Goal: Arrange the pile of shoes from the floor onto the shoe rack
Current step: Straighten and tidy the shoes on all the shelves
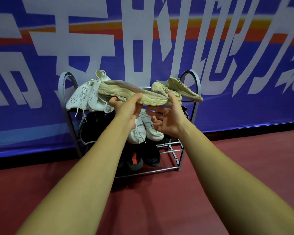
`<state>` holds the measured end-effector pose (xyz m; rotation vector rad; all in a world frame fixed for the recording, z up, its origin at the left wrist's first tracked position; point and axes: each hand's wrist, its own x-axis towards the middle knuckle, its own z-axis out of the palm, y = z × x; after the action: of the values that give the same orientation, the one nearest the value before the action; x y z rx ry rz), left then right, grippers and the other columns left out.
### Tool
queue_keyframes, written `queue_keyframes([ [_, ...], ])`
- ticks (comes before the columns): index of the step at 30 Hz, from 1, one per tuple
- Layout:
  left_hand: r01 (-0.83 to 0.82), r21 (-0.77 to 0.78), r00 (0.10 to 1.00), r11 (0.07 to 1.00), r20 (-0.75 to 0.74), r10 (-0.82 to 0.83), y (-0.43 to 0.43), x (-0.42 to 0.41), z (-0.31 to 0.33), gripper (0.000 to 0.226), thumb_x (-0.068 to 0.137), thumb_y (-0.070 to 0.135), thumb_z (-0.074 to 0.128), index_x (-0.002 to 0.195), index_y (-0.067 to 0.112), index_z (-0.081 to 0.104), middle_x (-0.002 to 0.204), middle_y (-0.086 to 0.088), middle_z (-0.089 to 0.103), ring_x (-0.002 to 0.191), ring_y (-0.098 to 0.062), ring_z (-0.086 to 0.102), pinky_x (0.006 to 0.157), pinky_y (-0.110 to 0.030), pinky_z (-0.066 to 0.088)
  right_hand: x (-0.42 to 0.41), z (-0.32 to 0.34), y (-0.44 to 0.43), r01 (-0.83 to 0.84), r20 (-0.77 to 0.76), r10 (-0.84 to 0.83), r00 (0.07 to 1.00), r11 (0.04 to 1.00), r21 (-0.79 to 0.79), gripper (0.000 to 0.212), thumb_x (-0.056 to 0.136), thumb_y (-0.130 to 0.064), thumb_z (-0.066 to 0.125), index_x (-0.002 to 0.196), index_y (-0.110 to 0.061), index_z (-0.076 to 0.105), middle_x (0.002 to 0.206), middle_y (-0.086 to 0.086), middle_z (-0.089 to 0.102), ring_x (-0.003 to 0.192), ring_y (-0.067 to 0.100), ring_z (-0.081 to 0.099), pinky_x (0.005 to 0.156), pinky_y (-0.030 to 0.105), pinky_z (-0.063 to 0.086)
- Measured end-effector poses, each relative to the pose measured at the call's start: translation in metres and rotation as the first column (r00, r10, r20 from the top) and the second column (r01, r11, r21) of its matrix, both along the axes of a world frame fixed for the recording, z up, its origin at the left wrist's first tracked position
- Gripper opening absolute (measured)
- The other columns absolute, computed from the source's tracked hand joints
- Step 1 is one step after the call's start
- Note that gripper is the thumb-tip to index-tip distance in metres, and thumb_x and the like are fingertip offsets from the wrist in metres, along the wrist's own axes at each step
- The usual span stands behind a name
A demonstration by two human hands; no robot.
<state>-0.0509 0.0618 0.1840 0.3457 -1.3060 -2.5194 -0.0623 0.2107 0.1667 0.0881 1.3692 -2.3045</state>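
At the centre of the frame I hold a beige sneaker (132,92) on its side, sole toward me, level with the top shelf of the grey shoe rack (190,78). My left hand (127,107) grips its lower edge, thumb on the near side and fingers curled up over the sole. My right hand (168,119) is spread loose, only the thumb tip touching the shoe's right end. A second beige sneaker (183,89) rests on the top shelf just right of it, and a white pair (85,97) sits at the left. Darker shoes fill the lower shelves; the red floor (244,158) lies below.
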Motion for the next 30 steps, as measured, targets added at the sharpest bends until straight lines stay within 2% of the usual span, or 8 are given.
queue_keyframes([
  [6, 0.005, 0.010, 1.000, 1.000, 0.030, -0.005, -0.002, -0.001, -0.007, 0.091, 0.077, 0.007, 0.078, 0.145, 0.035, 0.025, 0.118, -0.007, 0.064, 0.074, -0.013, 0.062, 0.053, -0.022, 0.046, -0.003, 0.001, -0.003, 0.182, 0.001, -0.182, 0.983, 0.983, 0.007, 0.027, 0.085, -0.035, 0.059, 0.090, -0.009, 0.067, 0.074, 0.002, 0.066, 0.048, 0.008, 0.043, 0.051, 0.019, 0.023],
  [10, 0.000, -0.014, 1.000, 1.000, -0.002, 0.000, -0.007, -0.004, -0.005, 0.077, 0.078, 0.009, 0.080, 0.135, 0.027, 0.032, 0.119, -0.010, 0.067, 0.074, -0.018, 0.066, 0.055, -0.023, 0.050, -0.003, -0.001, -0.003, 0.165, -0.027, -0.168, 0.985, 0.982, -0.088, 0.019, 0.078, -0.019, 0.056, 0.090, -0.008, 0.065, 0.071, 0.004, 0.064, 0.050, 0.009, 0.043, 0.053, 0.019, 0.020],
  [12, 0.027, -0.139, 0.999, 0.990, -0.017, -0.029, -0.005, -0.004, -0.006, 0.071, 0.078, 0.016, 0.081, 0.133, 0.023, 0.037, 0.116, -0.009, 0.070, 0.087, -0.022, 0.069, 0.065, -0.029, 0.051, -0.005, -0.003, -0.002, 0.186, -0.005, -0.188, 0.982, 0.972, -0.146, 0.017, 0.077, -0.014, 0.055, 0.091, -0.007, 0.062, 0.070, 0.006, 0.064, 0.049, 0.010, 0.044, 0.053, 0.021, 0.020],
  [15, 0.089, -0.443, 0.993, 0.892, -0.035, -0.117, 0.003, -0.005, -0.009, 0.081, 0.072, 0.033, 0.084, 0.140, 0.036, 0.041, 0.124, 0.005, 0.066, 0.109, -0.019, 0.066, 0.083, -0.033, 0.050, -0.007, -0.005, -0.004, 0.186, 0.007, -0.188, 0.982, 0.963, -0.195, 0.019, 0.081, -0.009, 0.054, 0.099, -0.006, 0.057, 0.071, 0.007, 0.064, 0.049, 0.010, 0.049, 0.050, 0.019, 0.024],
  [18, 0.097, -0.573, 0.990, 0.814, -0.026, -0.136, 0.012, -0.008, -0.013, 0.088, 0.070, 0.036, 0.084, 0.146, 0.036, 0.040, 0.130, 0.007, 0.064, 0.112, -0.015, 0.065, 0.096, -0.036, 0.052, -0.007, -0.010, -0.010, 0.172, -0.029, -0.178, 0.984, 0.975, -0.140, 0.020, 0.082, -0.004, 0.054, 0.101, -0.004, 0.058, 0.070, 0.006, 0.066, 0.049, 0.008, 0.048, 0.049, 0.017, 0.026],
  [21, 0.006, -0.572, 1.000, 0.820, 0.023, 0.008, 0.022, -0.013, -0.019, 0.063, 0.073, 0.029, 0.085, 0.125, 0.019, 0.052, 0.115, -0.003, 0.069, 0.101, -0.019, 0.068, 0.088, -0.034, 0.055, -0.007, -0.013, -0.011, 0.227, -0.048, -0.233, 0.971, 0.968, -0.104, 0.021, 0.080, -0.001, 0.057, 0.100, -0.008, 0.058, 0.073, 0.004, 0.061, 0.049, 0.008, 0.045, 0.048, 0.019, 0.024],
  [26, 0.058, -0.479, 0.997, 0.876, 0.071, -0.028, 0.026, -0.023, -0.026, 0.043, 0.074, 0.034, 0.077, 0.116, 0.028, 0.068, 0.107, 0.000, 0.073, 0.099, -0.022, 0.068, 0.067, -0.027, 0.043, -0.010, -0.013, -0.006, 0.251, -0.163, -0.254, 0.954, 0.967, -0.035, 0.020, 0.083, -0.002, 0.066, 0.081, -0.020, 0.058, 0.069, -0.004, 0.060, 0.051, 0.005, 0.045, 0.049, 0.020, 0.022],
  [30, 0.087, -0.451, 0.996, 0.888, 0.066, -0.064, 0.033, -0.029, -0.034, 0.035, 0.082, 0.032, 0.076, 0.116, 0.026, 0.070, 0.110, 0.002, 0.075, 0.105, -0.018, 0.067, 0.077, -0.028, 0.044, -0.014, -0.016, 0.000, 0.284, -0.202, -0.286, 0.937, 0.958, -0.040, 0.016, 0.086, -0.005, 0.069, 0.091, -0.020, 0.068, 0.069, -0.005, 0.062, 0.052, 0.005, 0.044, 0.045, 0.019, 0.025],
])
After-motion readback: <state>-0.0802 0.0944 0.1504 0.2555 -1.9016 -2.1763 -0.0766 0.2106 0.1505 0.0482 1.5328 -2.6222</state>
